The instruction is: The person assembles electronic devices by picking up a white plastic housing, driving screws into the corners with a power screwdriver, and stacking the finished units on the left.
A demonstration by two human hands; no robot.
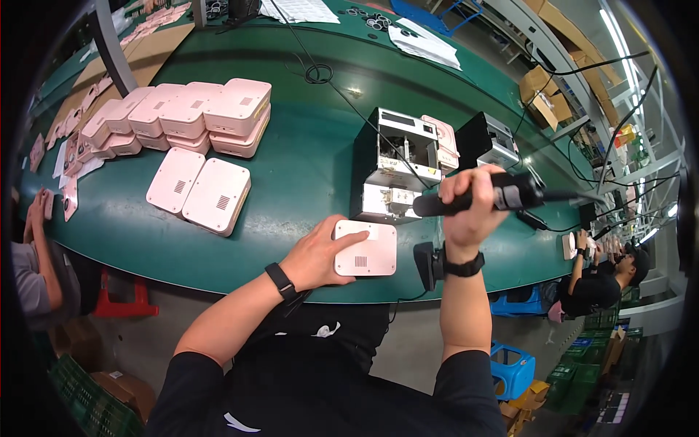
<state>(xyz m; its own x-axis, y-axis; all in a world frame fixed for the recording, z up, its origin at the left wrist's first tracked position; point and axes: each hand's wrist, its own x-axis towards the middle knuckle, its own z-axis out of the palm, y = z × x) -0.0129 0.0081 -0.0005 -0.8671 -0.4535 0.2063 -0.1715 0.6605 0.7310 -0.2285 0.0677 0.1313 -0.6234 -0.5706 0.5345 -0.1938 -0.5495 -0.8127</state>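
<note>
My left hand [317, 255] grips a pale pink box [375, 258] near the table's front edge, its fingers over the top and the thumb at the near side. The box has rounded corners, small corner holes and a vent grid. My right hand [473, 204] is wrapped round a black electric screwdriver [520, 193], held nearly level. Its front end points left, at the metal front of a screw feeder [386, 200]. Whether the tip touches the feeder I cannot tell.
Stacked pink boxes [182, 109] stand at the back left, with two more pink boxes [218, 193] nearer. Behind the feeder are another pink part [445, 142] and a second black machine [495, 142]. A cable [349, 102] hangs across the table. People sit at both sides.
</note>
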